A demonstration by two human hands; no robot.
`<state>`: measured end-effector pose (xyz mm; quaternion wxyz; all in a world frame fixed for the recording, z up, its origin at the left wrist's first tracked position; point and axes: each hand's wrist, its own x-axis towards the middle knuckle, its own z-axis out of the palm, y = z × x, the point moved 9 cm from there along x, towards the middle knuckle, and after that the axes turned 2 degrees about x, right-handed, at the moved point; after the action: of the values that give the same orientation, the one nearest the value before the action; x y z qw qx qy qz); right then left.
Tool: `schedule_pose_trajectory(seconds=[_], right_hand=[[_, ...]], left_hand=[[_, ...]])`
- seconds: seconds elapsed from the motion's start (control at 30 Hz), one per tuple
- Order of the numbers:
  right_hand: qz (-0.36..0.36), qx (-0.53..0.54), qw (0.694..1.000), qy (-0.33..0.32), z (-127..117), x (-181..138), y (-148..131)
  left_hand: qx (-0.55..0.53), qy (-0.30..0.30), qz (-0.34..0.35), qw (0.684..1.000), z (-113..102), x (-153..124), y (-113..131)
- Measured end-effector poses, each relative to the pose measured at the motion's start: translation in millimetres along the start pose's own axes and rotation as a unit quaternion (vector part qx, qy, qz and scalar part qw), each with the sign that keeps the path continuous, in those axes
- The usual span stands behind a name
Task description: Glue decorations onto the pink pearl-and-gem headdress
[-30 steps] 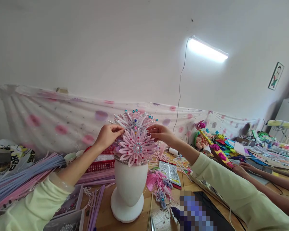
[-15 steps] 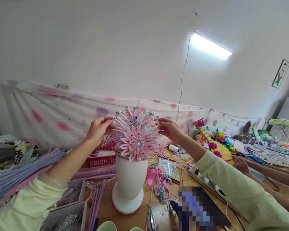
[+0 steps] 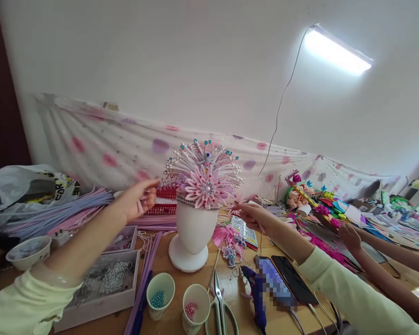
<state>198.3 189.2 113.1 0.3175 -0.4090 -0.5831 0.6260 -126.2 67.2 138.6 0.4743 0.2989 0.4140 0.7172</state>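
A pink and lilac beaded headdress (image 3: 206, 184) with a large flower and teal gems sits on a white foam mannequin head (image 3: 196, 230). My left hand (image 3: 138, 201) is just left of it, index finger stretched out and the others loosely bent, holding nothing. To the right and lower, my right hand (image 3: 257, 217) hangs apart from the headdress with its fingers reaching left, near a pink spiky flower (image 3: 236, 203). Nothing shows in it. A pink tassel ornament with lilac beaded pieces (image 3: 232, 251) lies below on the table.
In front stand paper cups of teal beads (image 3: 160, 291) and pink beads (image 3: 195, 311), with pliers (image 3: 219, 307) beside them. A glue gun (image 3: 256, 298) and phones (image 3: 293, 279) lie right. Bead boxes (image 3: 104, 284) are left. Another person's hands (image 3: 351, 237) are at far right.
Both my hands have come off the sides of the headdress and moved outward and down. The view has tilted and shifted, bringing the cups and pliers into fuller sight.
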Motion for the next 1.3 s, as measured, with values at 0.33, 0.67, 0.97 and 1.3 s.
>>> schedule_pose_trajectory(seconds=[0.33,0.67,0.97,1.3], right_hand=[[-0.051,-0.01,0.998,-0.046,36.2,40.0,8.5],[-0.072,0.021,0.997,-0.025,33.7,66.5,8.0],[-0.102,0.006,0.995,0.015,21.0,69.5,-2.4],[-0.109,0.001,0.994,0.028,1.7,79.4,-11.2]], left_hand=[[0.224,-0.059,0.003,0.973,30.2,28.1,-65.7],[0.183,-0.145,0.045,0.971,47.9,34.1,-75.3],[0.189,-0.142,0.054,0.97,59.2,44.0,-85.9],[0.208,-0.139,0.104,0.963,72.2,80.1,-95.7]])
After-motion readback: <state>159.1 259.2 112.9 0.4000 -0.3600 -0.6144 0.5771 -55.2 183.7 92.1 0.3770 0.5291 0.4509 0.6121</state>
